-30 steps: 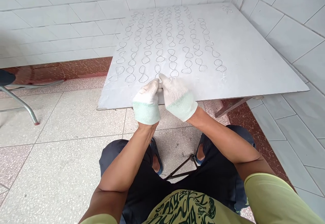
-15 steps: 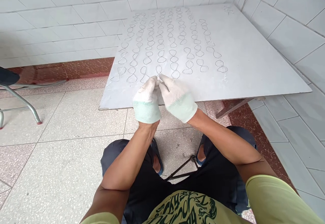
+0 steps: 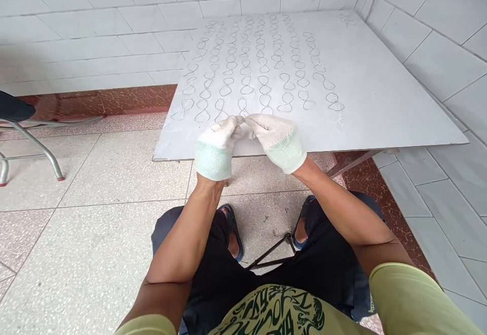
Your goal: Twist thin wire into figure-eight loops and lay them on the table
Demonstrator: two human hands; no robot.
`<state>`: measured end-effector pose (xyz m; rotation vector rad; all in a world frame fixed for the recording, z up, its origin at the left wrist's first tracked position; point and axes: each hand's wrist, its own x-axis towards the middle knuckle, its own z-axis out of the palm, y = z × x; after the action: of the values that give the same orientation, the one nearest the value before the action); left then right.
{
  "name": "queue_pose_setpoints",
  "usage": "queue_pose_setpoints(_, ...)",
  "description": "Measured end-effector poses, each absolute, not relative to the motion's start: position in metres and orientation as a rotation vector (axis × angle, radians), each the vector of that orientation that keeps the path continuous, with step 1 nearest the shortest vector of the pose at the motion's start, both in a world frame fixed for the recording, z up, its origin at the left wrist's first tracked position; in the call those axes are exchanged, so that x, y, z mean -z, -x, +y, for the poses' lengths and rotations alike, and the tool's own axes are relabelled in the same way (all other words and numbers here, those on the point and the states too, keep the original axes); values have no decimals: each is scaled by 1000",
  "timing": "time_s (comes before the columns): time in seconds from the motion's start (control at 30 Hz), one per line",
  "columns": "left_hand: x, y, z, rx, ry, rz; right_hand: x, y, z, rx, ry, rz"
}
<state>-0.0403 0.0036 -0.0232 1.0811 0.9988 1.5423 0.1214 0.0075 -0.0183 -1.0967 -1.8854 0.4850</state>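
Both hands wear white knitted gloves with pale green cuffs and meet above the near edge of a white board. My left hand [image 3: 220, 133] is closed in a pinch, thumb against fingers. Facing it, my right hand [image 3: 272, 131] pinches too, its fingertips almost touching the left ones. Between them they grip a thin wire, mostly hidden by the gloves. Just beyond the fingertips lies a figure-eight wire loop [image 3: 242, 100]. Another twisted wire loop [image 3: 265, 103] is to its right, beyond my right hand.
Rows of figure-eight wire loops cover the left and middle of the board [image 3: 388, 102]. A small tangle of wire [image 3: 346, 19] lies at its far right corner. Tiled walls border the board behind and at right. A metal-legged stool [image 3: 34, 145] stands left.
My hands have drawn slightly apart, the left shifting left and the right moving right. Both remain pinched. The view has shifted slightly.
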Motion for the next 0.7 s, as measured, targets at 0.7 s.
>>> queue_pose_setpoints(0.7,7,44,-3,-1473,-1069,958,15,-131,3,-42,1075,-2162)
